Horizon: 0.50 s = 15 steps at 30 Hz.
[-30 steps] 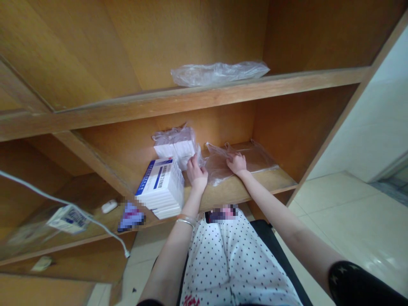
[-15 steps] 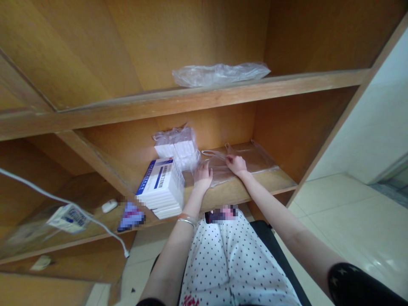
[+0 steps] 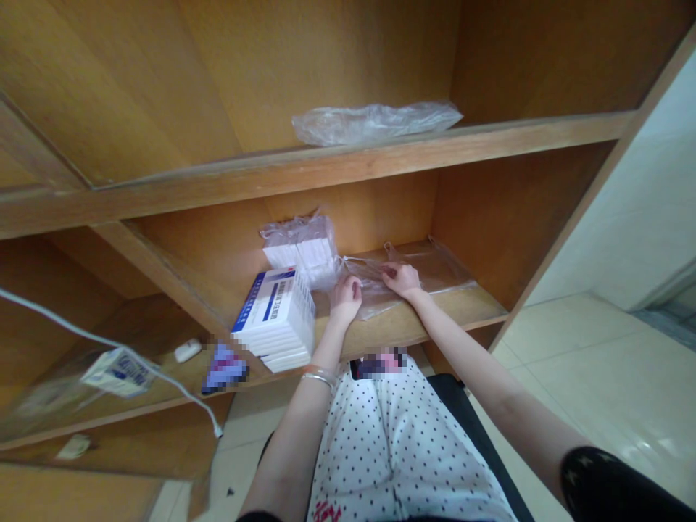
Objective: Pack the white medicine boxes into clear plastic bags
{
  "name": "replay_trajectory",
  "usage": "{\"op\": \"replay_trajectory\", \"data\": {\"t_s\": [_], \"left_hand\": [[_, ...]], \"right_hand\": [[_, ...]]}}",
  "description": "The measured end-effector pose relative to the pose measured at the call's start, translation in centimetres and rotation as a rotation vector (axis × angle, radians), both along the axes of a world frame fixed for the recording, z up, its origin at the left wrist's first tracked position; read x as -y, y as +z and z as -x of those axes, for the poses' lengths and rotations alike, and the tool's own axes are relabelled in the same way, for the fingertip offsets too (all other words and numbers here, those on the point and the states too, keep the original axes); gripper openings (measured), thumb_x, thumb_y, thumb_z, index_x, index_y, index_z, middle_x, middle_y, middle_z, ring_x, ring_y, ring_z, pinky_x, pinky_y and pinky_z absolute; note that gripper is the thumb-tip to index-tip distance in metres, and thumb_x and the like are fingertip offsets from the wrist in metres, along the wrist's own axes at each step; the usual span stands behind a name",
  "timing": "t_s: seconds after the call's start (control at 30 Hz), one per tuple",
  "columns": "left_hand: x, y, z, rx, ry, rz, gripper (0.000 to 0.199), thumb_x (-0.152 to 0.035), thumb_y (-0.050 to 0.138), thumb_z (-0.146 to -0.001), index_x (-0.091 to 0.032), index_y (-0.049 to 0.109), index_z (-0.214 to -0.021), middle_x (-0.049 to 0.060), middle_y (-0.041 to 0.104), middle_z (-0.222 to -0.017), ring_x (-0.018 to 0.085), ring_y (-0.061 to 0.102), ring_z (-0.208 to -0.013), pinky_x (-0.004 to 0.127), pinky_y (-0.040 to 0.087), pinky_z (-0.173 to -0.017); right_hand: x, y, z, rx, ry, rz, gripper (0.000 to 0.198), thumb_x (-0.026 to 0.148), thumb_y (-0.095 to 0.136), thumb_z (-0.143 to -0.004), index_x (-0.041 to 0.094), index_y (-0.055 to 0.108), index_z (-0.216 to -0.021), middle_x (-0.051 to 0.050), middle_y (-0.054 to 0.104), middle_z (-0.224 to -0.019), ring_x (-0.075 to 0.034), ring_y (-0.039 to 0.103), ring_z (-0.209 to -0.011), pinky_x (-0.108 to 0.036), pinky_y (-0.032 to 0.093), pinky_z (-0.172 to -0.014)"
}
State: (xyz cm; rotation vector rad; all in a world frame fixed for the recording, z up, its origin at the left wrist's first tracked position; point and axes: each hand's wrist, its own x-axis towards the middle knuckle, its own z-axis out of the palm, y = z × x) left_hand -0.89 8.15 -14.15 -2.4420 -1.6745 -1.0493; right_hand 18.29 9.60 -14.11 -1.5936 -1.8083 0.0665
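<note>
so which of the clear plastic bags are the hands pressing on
The flat bag on the lower shelf, under both the left hand and right hand. The crumpled bag lies untouched on the shelf above.

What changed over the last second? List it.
The left hand slid right from the wrapped boxes and now presses flat on the clear bag. The bag's raised fold has been smoothed down. The right hand stayed on the bag; the blue-and-white box stack and upper-shelf bag stayed put.

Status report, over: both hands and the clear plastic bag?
Left hand and right hand flat on clear plastic bag, spread on shelf. Stacked white boxes just left.
</note>
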Motion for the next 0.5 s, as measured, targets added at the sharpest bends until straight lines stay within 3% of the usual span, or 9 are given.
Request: {"op": "replay_trajectory", "data": {"t_s": [0.13, 0.23, 0.4, 0.5], "left_hand": [[0.7, 0.3, -0.2, 0.09, -0.053, -0.039, 0.02, -0.016, 0.046, -0.085, -0.021, 0.062, -0.096, 0.005, 0.066, -0.092, 0.02, 0.059, -0.09, 0.036, 0.039, -0.093], [0.9, 0.3, -0.3, 0.271, -0.182, 0.025, 0.018, -0.019, 0.051, -0.083, -0.022, 0.065, -0.094, 0.004, 0.068, -0.096, 0.019, 0.06, -0.089, 0.033, 0.043, -0.088], [1.0, 0.5, -0.4, 0.475, -0.255, 0.095, 0.021, -0.021, 0.05, -0.082, -0.019, 0.068, -0.093, 0.005, 0.069, -0.095, 0.017, 0.063, -0.084, 0.027, 0.047, -0.074], [1.0, 0.8, -0.4, 0.637, -0.242, 0.166, 0.019, -0.021, 0.055, -0.079, -0.02, 0.069, -0.093, 0.005, 0.069, -0.096, 0.017, 0.062, -0.085, 0.026, 0.045, -0.074]], "right_hand": [[0.3, 0.3, 0.1, 0.039, 0.157, -0.174, 0.046, 0.029, 0.057, -0.078, 0.027, 0.057, -0.124, -0.005, 0.059, -0.12, -0.021, 0.051, -0.112, -0.034, 0.039, -0.097], [0.7, 0.4, 0.6, 0.094, 0.298, -0.175, 0.051, 0.024, 0.057, -0.077, 0.029, 0.054, -0.128, -0.004, 0.051, -0.131, -0.022, 0.045, -0.119, -0.04, 0.031, -0.104], [1.5, 1.1, 1.6, 0.068, 0.402, -0.104, 0.027, 0.025, 0.057, -0.077, 0.026, 0.07, -0.1, -0.003, 0.052, -0.13, -0.024, 0.045, -0.119, -0.043, 0.03, -0.102], [1.8, 1.3, 1.8, -0.122, 0.459, -0.07, 0.016, 0.02, 0.056, -0.074, 0.021, 0.07, -0.082, -0.004, 0.06, -0.12, -0.022, 0.049, -0.114, -0.038, 0.033, -0.1]]}}
